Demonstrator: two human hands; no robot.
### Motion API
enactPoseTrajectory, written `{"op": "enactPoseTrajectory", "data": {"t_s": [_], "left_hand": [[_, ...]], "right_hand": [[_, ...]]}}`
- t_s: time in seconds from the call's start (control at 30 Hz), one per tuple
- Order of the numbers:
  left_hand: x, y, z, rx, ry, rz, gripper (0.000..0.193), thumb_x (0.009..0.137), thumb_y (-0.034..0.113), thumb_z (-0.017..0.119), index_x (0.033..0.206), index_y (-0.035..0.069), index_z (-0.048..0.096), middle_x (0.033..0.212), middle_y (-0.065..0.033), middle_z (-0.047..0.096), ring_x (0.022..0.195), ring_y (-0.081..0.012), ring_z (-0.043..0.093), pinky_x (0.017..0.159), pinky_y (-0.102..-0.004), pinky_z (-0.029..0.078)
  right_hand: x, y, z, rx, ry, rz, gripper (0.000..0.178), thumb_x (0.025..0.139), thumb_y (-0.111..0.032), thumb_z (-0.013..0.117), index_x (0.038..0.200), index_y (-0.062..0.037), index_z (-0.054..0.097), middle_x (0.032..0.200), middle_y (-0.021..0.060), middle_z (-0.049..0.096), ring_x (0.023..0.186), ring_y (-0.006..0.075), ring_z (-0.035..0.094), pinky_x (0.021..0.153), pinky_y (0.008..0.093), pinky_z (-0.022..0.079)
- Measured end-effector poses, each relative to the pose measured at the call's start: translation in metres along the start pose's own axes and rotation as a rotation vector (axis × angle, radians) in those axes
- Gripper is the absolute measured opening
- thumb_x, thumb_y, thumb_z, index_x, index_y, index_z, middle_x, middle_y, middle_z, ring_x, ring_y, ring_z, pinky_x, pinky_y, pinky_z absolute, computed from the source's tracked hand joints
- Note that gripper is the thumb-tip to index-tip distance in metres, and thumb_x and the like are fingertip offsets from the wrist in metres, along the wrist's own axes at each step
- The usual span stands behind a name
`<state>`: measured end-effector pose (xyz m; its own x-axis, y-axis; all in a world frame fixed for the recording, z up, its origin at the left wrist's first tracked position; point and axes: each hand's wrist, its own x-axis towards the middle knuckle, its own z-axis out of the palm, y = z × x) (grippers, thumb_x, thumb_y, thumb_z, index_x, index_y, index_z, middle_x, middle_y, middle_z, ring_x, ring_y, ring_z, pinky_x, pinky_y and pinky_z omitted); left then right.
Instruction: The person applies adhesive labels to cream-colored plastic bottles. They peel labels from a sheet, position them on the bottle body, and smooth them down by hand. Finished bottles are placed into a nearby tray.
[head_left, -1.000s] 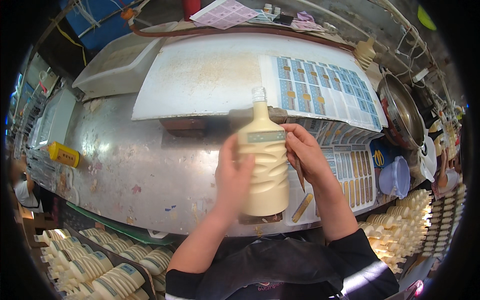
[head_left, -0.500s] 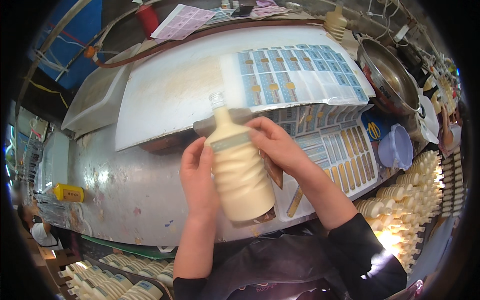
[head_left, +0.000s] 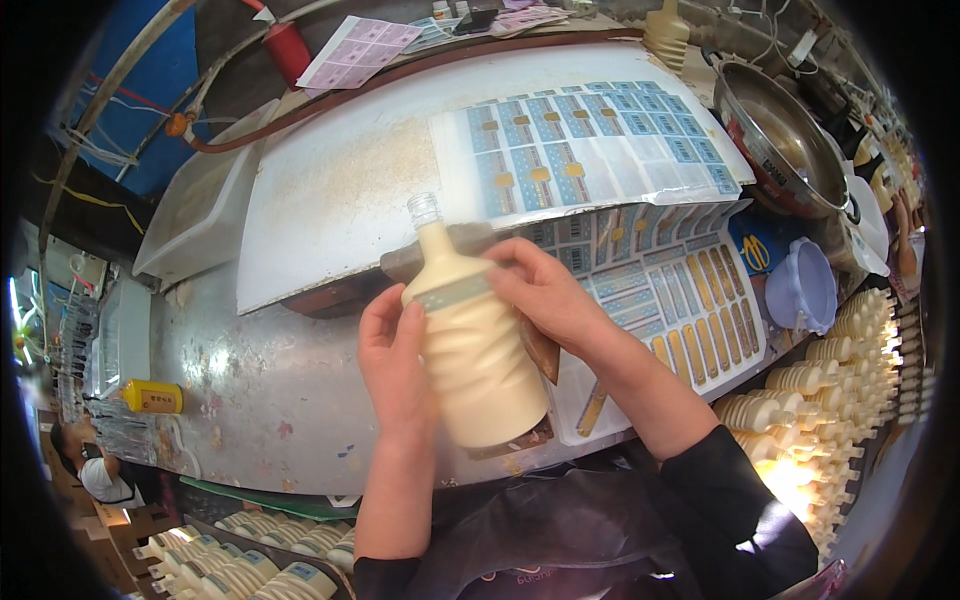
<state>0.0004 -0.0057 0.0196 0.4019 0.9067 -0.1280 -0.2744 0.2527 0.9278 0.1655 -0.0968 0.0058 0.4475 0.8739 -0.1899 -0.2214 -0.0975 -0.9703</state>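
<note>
A cream bottle [head_left: 482,385] with a spiral-ribbed body and a clear threaded neck lies tilted before me, its neck pointing away. Across its shoulder runs a grey-green label strip [head_left: 455,293]. My left hand [head_left: 393,345] is closed against the bottle's left side, the thumb at the strip's left end. My right hand [head_left: 545,295] grips the other side, with its thumb on the strip's right end; some fingertips are hidden behind the bottle. A brown support [head_left: 405,265] shows beneath the neck, and a pointed brown piece [head_left: 541,350] juts out below my right hand.
Label sheets [head_left: 530,150] lie on a white board [head_left: 330,190]; another sheet with gold strips [head_left: 690,310] is at right. Beyond are a lilac bucket [head_left: 802,285] and a large metal pan [head_left: 780,125]. Cream bottles [head_left: 790,400] are stacked right; a yellow container [head_left: 152,396] is left.
My view has shifted slightly. Both hands keep nearly the same hold on the bottle, and its neck leans a little more to the left.
</note>
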Motion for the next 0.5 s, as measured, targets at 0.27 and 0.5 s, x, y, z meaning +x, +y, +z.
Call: {"op": "enactPoseTrajectory", "data": {"t_s": [0.27,0.5], "left_hand": [[0.002,-0.001,0.000,-0.044,-0.026,-0.048,0.025,0.099,0.006,0.064,0.124,0.003,0.060,0.116,-0.0049,0.062,0.108,-0.0139,0.059,0.096,-0.0306,0.051],[0.003,0.001,-0.003,-0.080,-0.052,-0.097,0.025,0.102,0.013,0.061,0.125,0.003,0.058,0.117,-0.0053,0.062,0.108,-0.0126,0.058,0.094,-0.0290,0.049]], "right_hand": [[-0.004,-0.010,0.005,-0.041,0.076,0.000,0.024,0.104,-0.020,0.058,0.120,-0.0040,0.064,0.099,0.0023,0.068,0.087,0.0075,0.061,0.080,0.0221,0.049],[-0.020,-0.053,-0.006,-0.058,0.141,-0.140,0.018,0.099,-0.013,0.062,0.114,-0.0038,0.067,0.108,0.0004,0.067,0.095,0.0097,0.063,0.085,0.0243,0.051]]}}
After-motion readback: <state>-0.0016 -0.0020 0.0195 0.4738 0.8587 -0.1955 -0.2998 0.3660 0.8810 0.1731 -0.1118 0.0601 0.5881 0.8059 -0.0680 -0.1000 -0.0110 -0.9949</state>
